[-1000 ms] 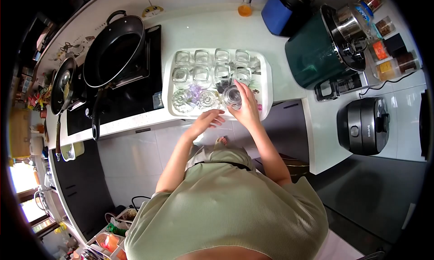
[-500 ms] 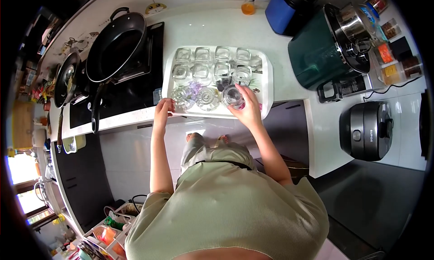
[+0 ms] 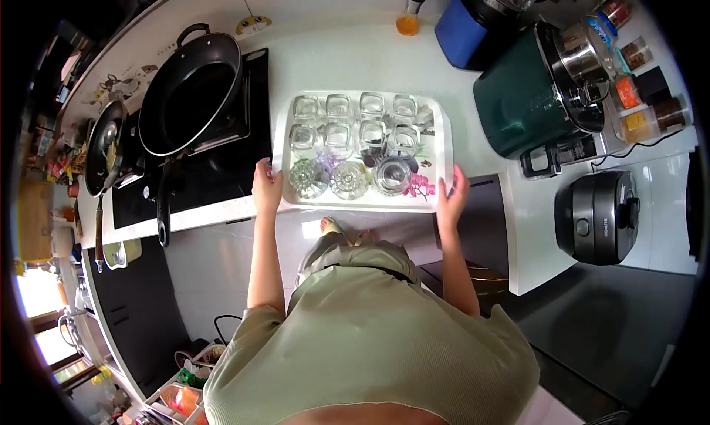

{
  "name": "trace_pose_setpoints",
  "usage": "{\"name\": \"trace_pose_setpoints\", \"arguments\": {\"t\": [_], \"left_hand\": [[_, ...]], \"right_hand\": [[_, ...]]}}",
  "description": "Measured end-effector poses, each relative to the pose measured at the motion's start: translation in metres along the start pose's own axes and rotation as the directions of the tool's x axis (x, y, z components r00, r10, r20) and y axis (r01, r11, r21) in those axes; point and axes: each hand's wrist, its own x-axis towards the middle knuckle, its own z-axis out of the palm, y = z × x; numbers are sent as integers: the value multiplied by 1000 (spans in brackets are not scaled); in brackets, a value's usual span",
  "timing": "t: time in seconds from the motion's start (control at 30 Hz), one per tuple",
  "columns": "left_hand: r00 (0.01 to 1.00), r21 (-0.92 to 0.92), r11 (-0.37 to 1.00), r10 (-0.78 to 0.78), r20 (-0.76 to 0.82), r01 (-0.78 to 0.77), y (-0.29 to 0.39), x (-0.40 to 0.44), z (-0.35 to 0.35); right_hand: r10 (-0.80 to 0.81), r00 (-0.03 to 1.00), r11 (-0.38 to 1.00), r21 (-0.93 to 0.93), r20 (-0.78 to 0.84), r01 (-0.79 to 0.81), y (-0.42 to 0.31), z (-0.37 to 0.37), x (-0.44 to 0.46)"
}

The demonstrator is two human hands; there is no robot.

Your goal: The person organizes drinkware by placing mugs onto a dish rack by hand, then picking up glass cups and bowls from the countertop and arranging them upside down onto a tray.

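A white tray with a flower print lies on the pale counter, its near edge at the counter's front. Two rows of square clear glasses stand on it, and in front of them is a row of round glassware: two faceted pieces and a round glass at the right. My left hand is at the tray's left edge near the front corner, fingers wrapped on the rim. At the front right corner, my right hand grips the other side, thumb and fingers around the rim.
Left of the tray is a black hob with a large pan and a smaller pan. A bottle of orange contents, a blue appliance and a dark green bin-shaped appliance stand behind and right. A rice cooker is further right.
My right hand has let go of the round glass, now in the front row, and moved to the tray's right side. My left hand has gone to the left edge.
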Motion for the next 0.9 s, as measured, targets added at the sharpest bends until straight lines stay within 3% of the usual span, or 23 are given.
{"name": "trace_pose_setpoints", "arguments": {"t": [0.03,0.1,0.2,0.3,0.33,0.43,0.47,0.57,0.6,0.7,0.9], "left_hand": [[1000,-24,1000,-10,2,10,0,6,1],[1000,16,1000,15,20,-15,-3,18,6],[997,63,997,36,73,-41,-10,37,11],[990,145,987,45,133,-64,-12,50,13],[986,171,984,30,163,-58,-1,50,7],[976,245,967,20,219,-75,7,53,6],[969,258,963,9,247,-75,5,55,7],[960,256,965,-13,279,-61,0,56,7],[962,254,966,-26,273,-46,1,57,8],[974,260,966,-54,220,-5,2,57,15],[968,268,956,-171,182,118,17,52,11]], "right_hand": [[23,1000,993,-117,-12,-24,6,-7,4],[-127,990,913,-397,-64,92,28,-10,12],[180,979,970,-180,91,-162,43,-2,28],[247,953,963,-155,173,-221,40,5,44],[202,962,975,-132,184,-180,49,7,49],[253,937,956,86,240,-280,79,20,56],[156,961,984,47,230,-171,87,24,58],[234,946,972,-53,224,-228,68,25,64],[222,945,968,63,242,-244,68,26,65],[253,935,940,165,250,-298,66,27,62],[226,918,936,190,325,-298,59,22,76]]}}
